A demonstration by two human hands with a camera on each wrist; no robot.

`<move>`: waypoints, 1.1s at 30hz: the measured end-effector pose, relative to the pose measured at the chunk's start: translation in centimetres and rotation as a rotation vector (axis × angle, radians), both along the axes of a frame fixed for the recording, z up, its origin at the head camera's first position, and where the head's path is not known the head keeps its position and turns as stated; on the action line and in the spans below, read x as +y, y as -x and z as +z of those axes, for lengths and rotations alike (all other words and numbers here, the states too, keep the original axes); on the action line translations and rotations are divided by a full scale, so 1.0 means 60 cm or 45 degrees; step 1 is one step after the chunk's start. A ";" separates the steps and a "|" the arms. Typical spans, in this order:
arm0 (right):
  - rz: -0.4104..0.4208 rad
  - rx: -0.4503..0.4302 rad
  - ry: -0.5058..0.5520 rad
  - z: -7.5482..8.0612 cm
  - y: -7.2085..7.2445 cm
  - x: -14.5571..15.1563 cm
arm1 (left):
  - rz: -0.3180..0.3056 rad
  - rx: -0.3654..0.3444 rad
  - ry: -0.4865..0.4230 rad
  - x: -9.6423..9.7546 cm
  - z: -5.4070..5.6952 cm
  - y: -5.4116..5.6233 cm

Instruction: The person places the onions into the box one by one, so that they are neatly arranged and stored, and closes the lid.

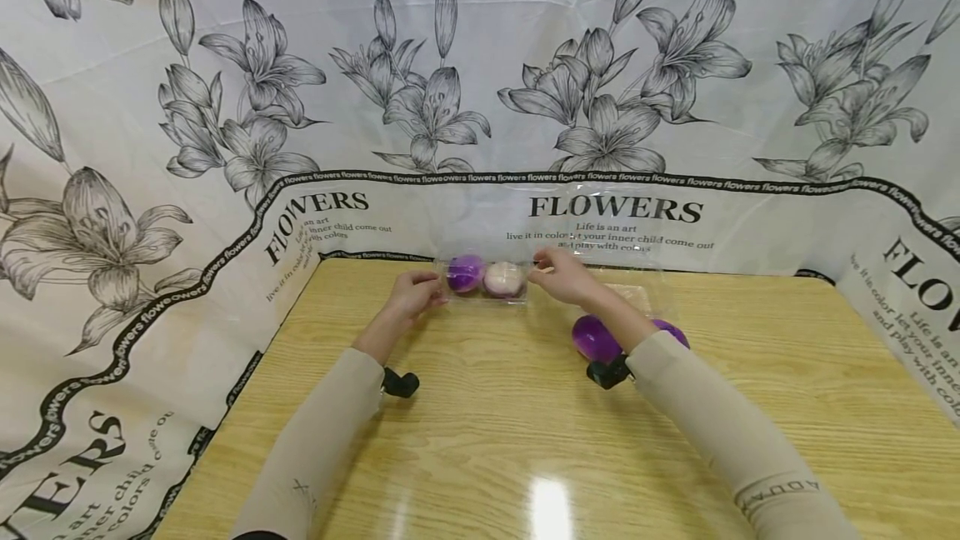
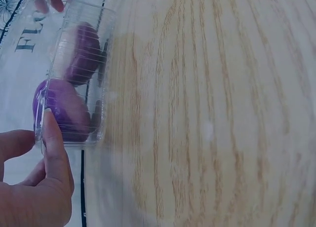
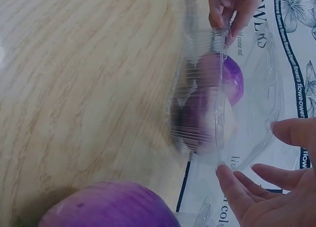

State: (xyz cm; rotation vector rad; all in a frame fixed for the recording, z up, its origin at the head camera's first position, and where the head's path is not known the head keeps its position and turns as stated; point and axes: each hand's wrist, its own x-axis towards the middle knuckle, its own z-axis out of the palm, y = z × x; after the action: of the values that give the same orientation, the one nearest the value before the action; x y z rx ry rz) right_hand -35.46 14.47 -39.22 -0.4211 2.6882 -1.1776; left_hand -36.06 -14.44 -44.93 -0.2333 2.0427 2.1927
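Observation:
A clear plastic clamshell box [image 1: 487, 300] stands at the far side of the table, with two purple-and-white round vegetables, turnip-like, inside: one mostly purple [image 1: 465, 272], one pale on top [image 1: 504, 280]. My left hand [image 1: 412, 294] pinches the box's left end, thumb and forefinger on its rim [image 2: 40, 113]. At the other end, my right hand [image 3: 276, 172] holds the box between spread thumb and fingers. Its thumb touches the partly raised lid [image 3: 269, 89], while a fingertip meets the lower rim.
Beyond my right forearm is another clear plastic container [image 1: 663, 294]. Two purple round vegetables lie by it, one left of the forearm [image 1: 595, 338] and one partly hidden behind it [image 1: 671, 331]. A flower-printed cloth [image 1: 465, 211] hangs along the wooden table's [image 1: 480, 423] back edge.

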 end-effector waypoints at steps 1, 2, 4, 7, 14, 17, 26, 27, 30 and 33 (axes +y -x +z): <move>0.000 -0.001 -0.009 -0.001 -0.001 -0.001 | 0.000 -0.002 0.005 0.000 0.000 0.000; -0.003 -0.004 -0.015 -0.002 -0.002 -0.001 | 0.000 -0.005 0.006 0.000 0.001 -0.001; -0.005 -0.006 -0.029 -0.003 -0.005 -0.003 | -0.007 -0.003 0.015 -0.002 0.002 -0.003; -0.006 0.000 -0.049 -0.006 -0.007 -0.005 | -0.023 -0.001 0.025 -0.007 0.000 -0.005; -0.022 -0.019 -0.086 -0.012 -0.010 -0.012 | -0.059 -0.023 0.043 -0.020 0.001 -0.011; -0.030 -0.032 -0.090 -0.014 -0.010 -0.013 | -0.062 -0.036 0.030 -0.021 0.003 -0.014; -0.040 -0.083 -0.058 -0.016 -0.016 -0.015 | -0.097 -0.036 0.032 -0.021 0.007 -0.021; -0.040 -0.083 -0.060 -0.017 -0.016 -0.016 | -0.103 -0.033 0.040 -0.021 0.007 -0.022; -0.035 -0.077 -0.071 -0.021 -0.015 -0.016 | -0.107 -0.028 0.041 -0.022 0.005 -0.025; -0.024 -0.080 -0.078 -0.025 -0.012 -0.015 | -0.106 -0.018 0.027 -0.023 0.003 -0.025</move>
State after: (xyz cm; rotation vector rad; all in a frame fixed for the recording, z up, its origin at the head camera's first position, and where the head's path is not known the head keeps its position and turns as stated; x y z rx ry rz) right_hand -34.71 13.55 -40.72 -0.3440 2.6722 -1.0913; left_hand -34.54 -15.81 -44.77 -0.1623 2.0315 2.1157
